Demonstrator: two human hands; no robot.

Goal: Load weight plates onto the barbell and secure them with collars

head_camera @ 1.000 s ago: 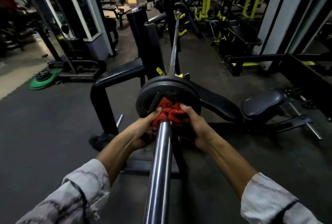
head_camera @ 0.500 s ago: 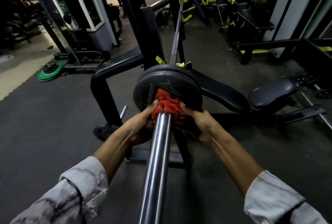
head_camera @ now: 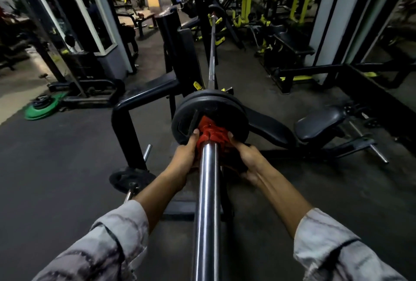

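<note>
The chrome barbell sleeve (head_camera: 207,202) runs from the bottom of the view up toward the rack. A black weight plate (head_camera: 229,109) sits on the sleeve, with a second plate edge just behind it. A red collar (head_camera: 210,134) wraps the sleeve, pressed against the plate's face. My left hand (head_camera: 183,161) grips the collar from the left, thumb on its side. On the other side my right hand (head_camera: 245,161) holds the collar, fingers curled under it. The far end of the bar (head_camera: 212,39) rests on the rack.
A black bench frame (head_camera: 139,100) stands left of the plate, and a padded seat (head_camera: 319,123) lies to the right. A black plate (head_camera: 130,178) rests on the floor by a storage peg. Green plates (head_camera: 42,109) lie at far left. Yellow-and-black machines fill the back.
Both hands stay on the red collar against the plate. The view has shifted slightly; the grip looks much the same.
</note>
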